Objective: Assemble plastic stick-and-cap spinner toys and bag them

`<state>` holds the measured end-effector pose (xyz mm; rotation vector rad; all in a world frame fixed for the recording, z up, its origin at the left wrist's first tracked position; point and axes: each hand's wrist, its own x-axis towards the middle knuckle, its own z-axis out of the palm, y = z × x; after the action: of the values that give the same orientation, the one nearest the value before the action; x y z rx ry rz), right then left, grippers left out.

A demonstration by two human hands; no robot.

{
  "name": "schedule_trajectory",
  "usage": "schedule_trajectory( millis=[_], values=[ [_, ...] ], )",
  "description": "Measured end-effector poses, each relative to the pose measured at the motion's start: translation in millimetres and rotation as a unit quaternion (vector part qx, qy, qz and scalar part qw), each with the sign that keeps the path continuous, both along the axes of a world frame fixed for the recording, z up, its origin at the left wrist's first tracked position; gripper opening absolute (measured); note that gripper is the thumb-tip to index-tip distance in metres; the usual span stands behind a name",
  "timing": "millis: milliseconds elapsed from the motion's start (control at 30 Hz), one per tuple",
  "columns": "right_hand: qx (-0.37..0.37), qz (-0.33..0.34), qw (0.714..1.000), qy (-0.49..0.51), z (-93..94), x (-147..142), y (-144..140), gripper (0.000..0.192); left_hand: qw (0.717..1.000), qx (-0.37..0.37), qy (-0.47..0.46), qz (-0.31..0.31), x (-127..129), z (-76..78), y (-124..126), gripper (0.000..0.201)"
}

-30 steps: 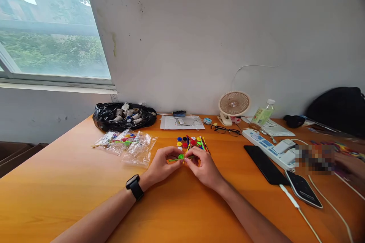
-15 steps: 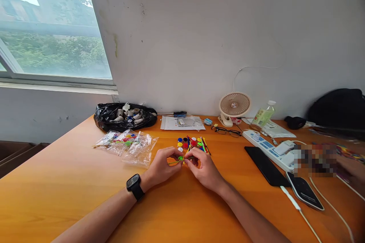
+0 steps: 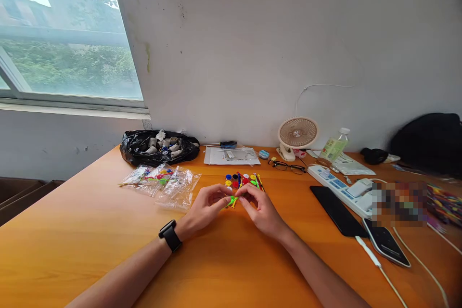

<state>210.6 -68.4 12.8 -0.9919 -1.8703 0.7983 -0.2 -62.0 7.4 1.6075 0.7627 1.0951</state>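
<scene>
My left hand (image 3: 207, 206) and my right hand (image 3: 260, 209) meet over the orange table (image 3: 90, 231), both pinching a small green plastic piece (image 3: 232, 200) with a thin green stick on it. A black watch sits on my left wrist. Just beyond my fingers lies a pile of small coloured discs and sticks (image 3: 242, 181) in red, blue, yellow and green.
Clear plastic bags (image 3: 164, 183) with coloured parts lie to the left, a black bag (image 3: 159, 147) behind them. A small fan (image 3: 297, 135), glasses (image 3: 288, 166), bottle (image 3: 334, 145), power strip (image 3: 341, 189) and two phones (image 3: 361, 224) with cables fill the right side.
My hands shifted slightly away from me toward the pile, and the green stick is now more hidden between my fingers. The view moved a little.
</scene>
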Motion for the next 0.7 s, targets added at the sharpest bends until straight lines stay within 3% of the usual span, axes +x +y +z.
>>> schedule_trajectory(
  millis=[133, 367, 500, 633, 700],
  values=[
    [-0.016, 0.001, 1.000, 0.011, 0.4, 3.4, 2.7, 0.017, 0.995, -0.085, -0.048, -0.035, -1.4, 7.5, 1.4, 0.026],
    [0.013, -0.052, 0.998, 0.035, 2.9, 1.8, -0.7, 0.038, 0.994, -0.090, -0.060, -0.031, 0.9, 7.6, 4.1, 0.033],
    [-0.031, -0.030, 0.996, 0.080, 0.7, 0.7, -0.1, 0.050, 0.994, -0.090, -0.064, -0.013, 0.7, 5.1, 6.5, 0.032],
    [-0.104, 0.011, 0.990, 0.096, 2.1, 2.6, -0.1, 0.045, 0.994, -0.079, -0.076, -0.002, -1.3, 2.9, 10.0, 0.032],
    [-0.160, 0.056, 0.983, 0.068, 5.7, 4.7, -1.2, 0.066, 0.995, -0.070, -0.073, 0.009, -2.4, 1.5, 11.8, 0.032]
  ],
)
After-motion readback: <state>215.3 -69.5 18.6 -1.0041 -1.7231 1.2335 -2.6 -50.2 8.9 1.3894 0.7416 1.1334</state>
